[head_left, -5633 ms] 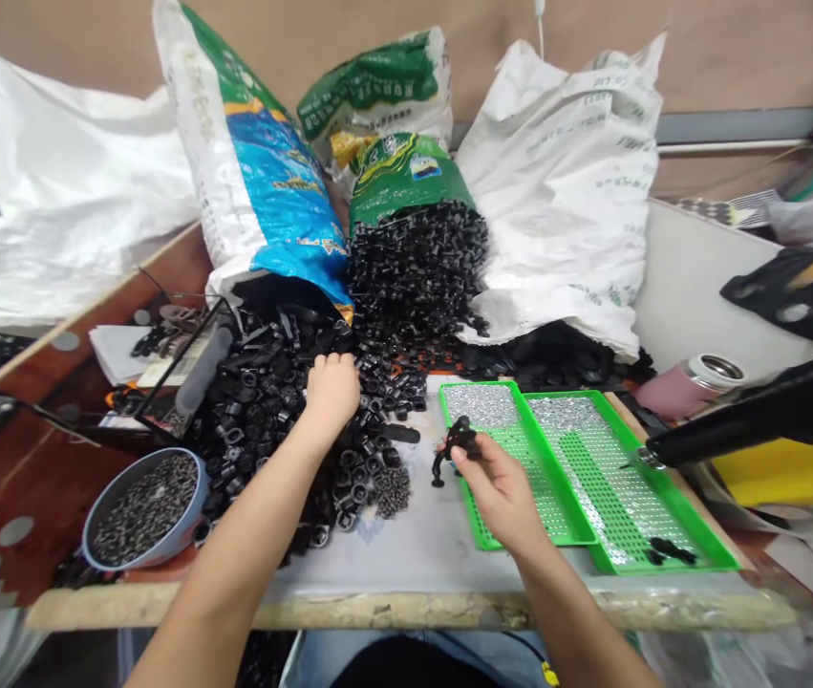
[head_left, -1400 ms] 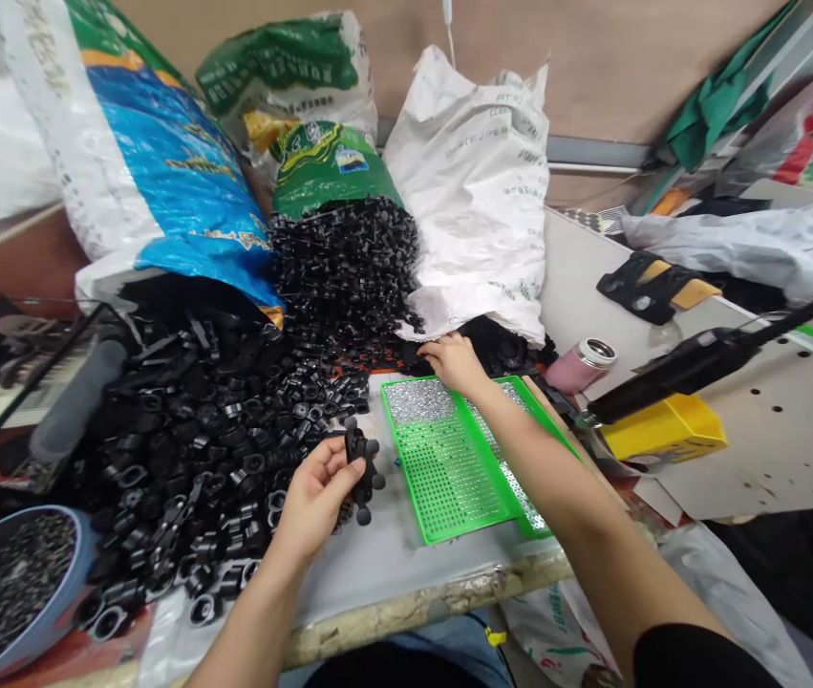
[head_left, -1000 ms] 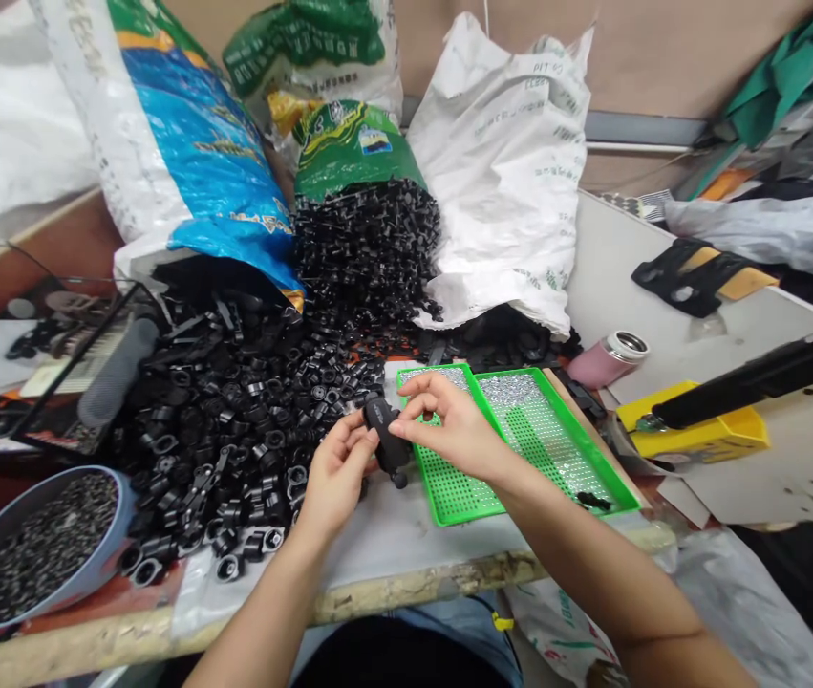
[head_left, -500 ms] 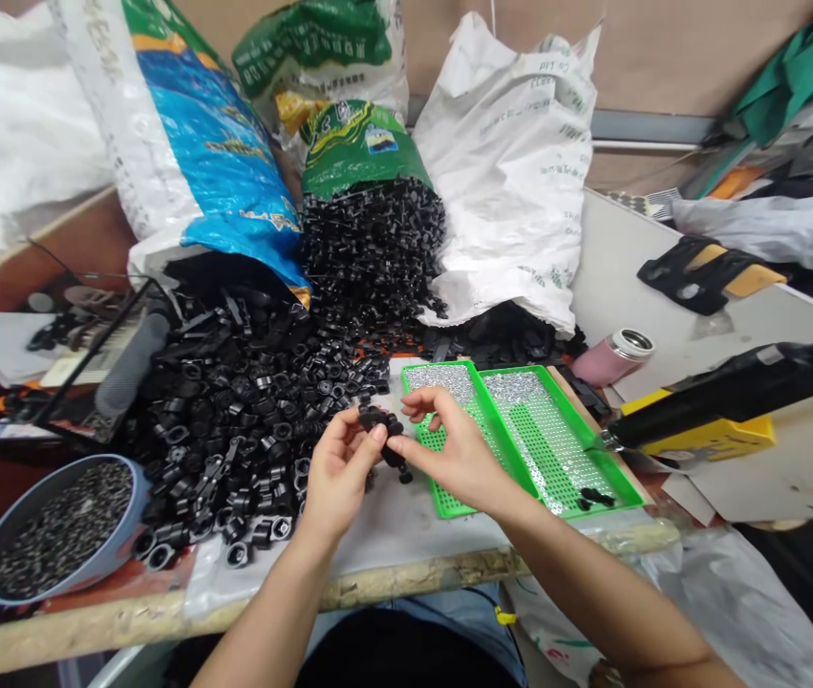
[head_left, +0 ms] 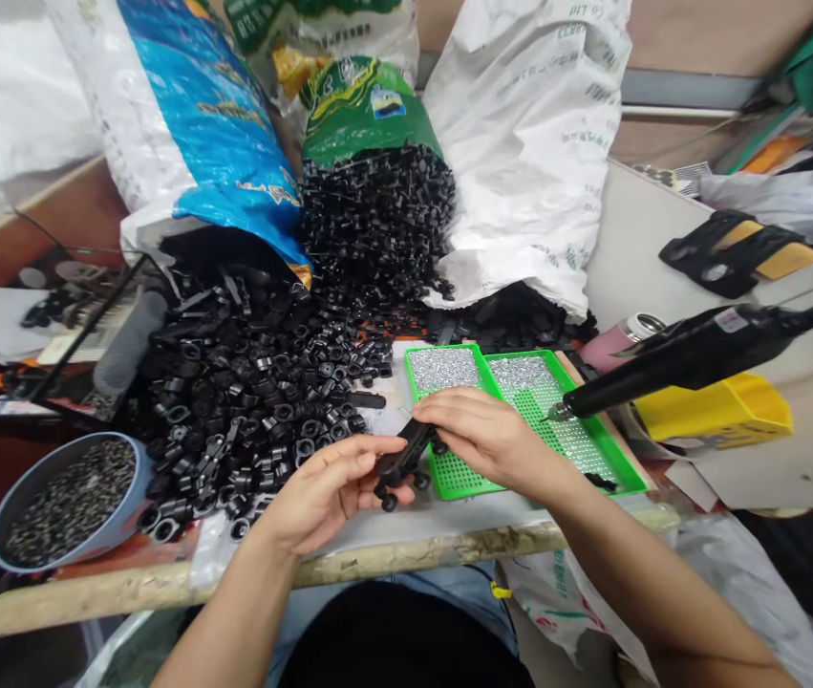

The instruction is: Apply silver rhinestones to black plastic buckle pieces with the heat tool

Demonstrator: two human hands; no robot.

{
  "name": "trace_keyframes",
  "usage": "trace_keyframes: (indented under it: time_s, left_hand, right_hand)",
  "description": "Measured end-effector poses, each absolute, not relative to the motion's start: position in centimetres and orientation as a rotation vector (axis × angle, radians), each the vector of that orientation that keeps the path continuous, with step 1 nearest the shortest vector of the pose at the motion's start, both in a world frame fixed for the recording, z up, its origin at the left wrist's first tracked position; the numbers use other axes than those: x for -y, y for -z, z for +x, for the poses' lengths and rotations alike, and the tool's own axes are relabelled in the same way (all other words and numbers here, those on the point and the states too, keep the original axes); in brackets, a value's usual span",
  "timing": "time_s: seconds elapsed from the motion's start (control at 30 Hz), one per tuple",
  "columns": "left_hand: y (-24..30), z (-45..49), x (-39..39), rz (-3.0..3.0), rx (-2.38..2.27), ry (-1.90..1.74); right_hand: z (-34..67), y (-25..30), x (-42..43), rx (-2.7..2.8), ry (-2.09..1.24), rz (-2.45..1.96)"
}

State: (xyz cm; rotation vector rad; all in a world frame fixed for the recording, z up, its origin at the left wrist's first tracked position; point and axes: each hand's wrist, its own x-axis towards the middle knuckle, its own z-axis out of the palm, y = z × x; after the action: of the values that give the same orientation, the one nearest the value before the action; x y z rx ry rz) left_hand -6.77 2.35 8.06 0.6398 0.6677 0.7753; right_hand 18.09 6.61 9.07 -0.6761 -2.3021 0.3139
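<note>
A long black plastic part (head_left: 404, 459) with round studs is held between both hands just above the table's near edge. My left hand (head_left: 320, 492) cups it from below, fingers curled under its lower end. My right hand (head_left: 481, 435) pinches its upper end from the right. Directly right of the part lie two green perforated trays (head_left: 459, 476) holding small silver screws. A big heap of loose black plastic parts (head_left: 248, 382) spreads to the left of my hands.
Open sacks at the back spill black parts: a blue one (head_left: 205, 143), a green one (head_left: 370, 115), a white one (head_left: 527, 143). A grey bowl of small dark pieces (head_left: 66, 497) sits front left. A black power screwdriver (head_left: 693, 358) hangs over a yellow box (head_left: 721, 411); pink flask (head_left: 613, 344) behind.
Both hands have drawn closer to the table's near edge. The black part has been turned to lie slanted, and my right hand now grips its upper end.
</note>
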Motion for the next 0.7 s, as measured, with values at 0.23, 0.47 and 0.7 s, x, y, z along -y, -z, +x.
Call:
trace_keyframes:
  time_s: [0.23, 0.47, 0.7]
  left_hand:
    - [-8.1, -6.2, -2.0, 0.557, -0.628, -0.724]
    - [-8.2, -5.9, -1.2, 0.530, -0.524, -0.740]
    - [-8.1, -5.9, -0.4, 0.534, -0.426, -0.722]
  right_hand:
    - [18.7, -9.2, -6.8, 2.350, -0.198, -0.563]
    - [19.1, -9.8, -6.9, 2.229, -0.674, -0.537]
    - [19.5, -10.7, -7.0, 2.123, -1.052, -0.542]
